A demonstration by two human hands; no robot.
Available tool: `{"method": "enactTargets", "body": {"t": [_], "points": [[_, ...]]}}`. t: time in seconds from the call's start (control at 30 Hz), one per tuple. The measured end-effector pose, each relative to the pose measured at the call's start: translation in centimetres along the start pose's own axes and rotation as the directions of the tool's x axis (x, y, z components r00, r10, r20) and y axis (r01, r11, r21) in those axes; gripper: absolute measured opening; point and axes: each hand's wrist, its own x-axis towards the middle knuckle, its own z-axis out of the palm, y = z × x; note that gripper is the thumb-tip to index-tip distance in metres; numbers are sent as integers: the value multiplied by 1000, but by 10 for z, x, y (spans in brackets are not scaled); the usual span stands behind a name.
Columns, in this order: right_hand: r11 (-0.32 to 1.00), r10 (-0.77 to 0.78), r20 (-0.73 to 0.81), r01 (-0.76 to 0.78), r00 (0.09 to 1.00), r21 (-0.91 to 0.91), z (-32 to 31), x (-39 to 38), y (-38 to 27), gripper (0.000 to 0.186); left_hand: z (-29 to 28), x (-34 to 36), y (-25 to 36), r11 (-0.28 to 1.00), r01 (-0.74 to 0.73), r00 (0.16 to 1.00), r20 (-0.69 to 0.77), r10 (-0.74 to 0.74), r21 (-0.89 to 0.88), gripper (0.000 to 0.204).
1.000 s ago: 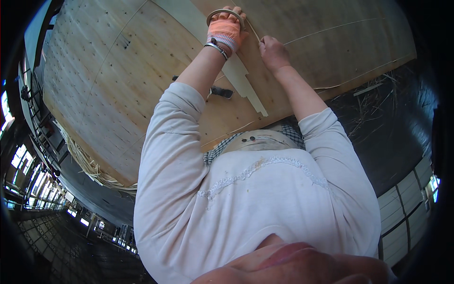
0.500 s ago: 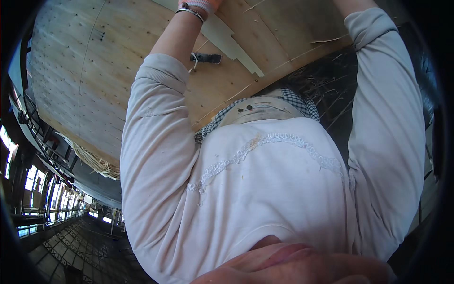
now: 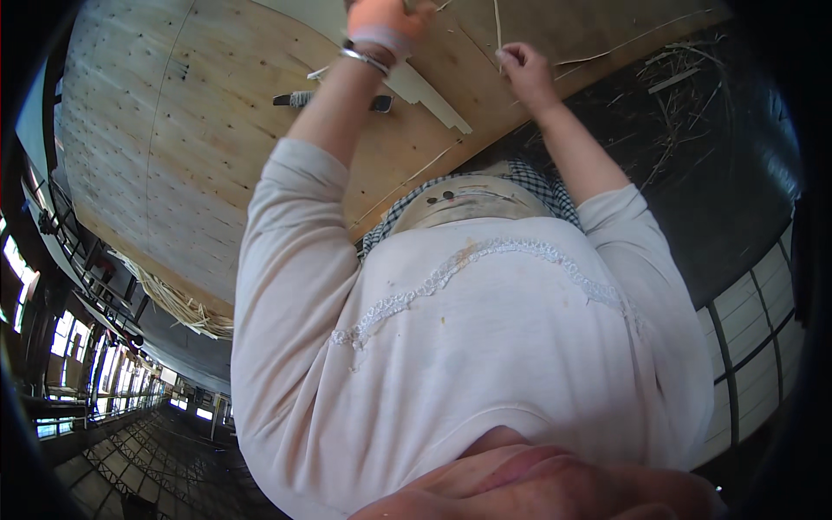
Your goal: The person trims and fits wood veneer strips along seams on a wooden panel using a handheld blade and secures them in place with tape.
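My right hand [image 3: 527, 71], bare, is closed in a pinch near the edge of a plywood sheet [image 3: 234, 113]. Between its fingertips is the end of a thin pale wood strip [image 3: 498, 24], which runs up out of the picture. In an orange glove, my left hand [image 3: 387, 24] is over the sheet at the top edge. Its fingers are blurred and partly cut off, so a hold cannot be made out. Beneath my left forearm lies a dark tool with a wrapped handle [image 3: 299, 100], partly hidden. A pale veneer piece [image 3: 429, 97] with a stepped edge lies beside it.
Another thin wood sliver [image 3: 607, 54] lies along the sheet's edge. Loose wood scraps [image 3: 680, 82] are scattered on a dark surface to the right. At the left, a bundle of pale strips [image 3: 186, 303] shows under the sheet's edge.
My right hand has come into view from beyond the top edge, bringing the thin strip in its fingers. My left hand has shifted slightly right and down, uncovering more of the tool.
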Motion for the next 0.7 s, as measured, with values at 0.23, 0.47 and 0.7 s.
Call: {"method": "enactTargets", "body": {"t": [0.23, 0.47, 0.7], "points": [[988, 146, 237, -155, 960, 16, 24, -53, -11, 17, 79, -82, 64, 704, 245, 969, 163, -183, -666, 37], [889, -242, 223, 308, 944, -340, -29, -60, -2, 20, 68, -92, 61, 962, -239, 912, 370, 175, 133, 36], [975, -6, 280, 67, 960, -211, -57, -75, 27, 19, 65, -85, 32, 982, -154, 928, 357, 107, 106, 33]]}}
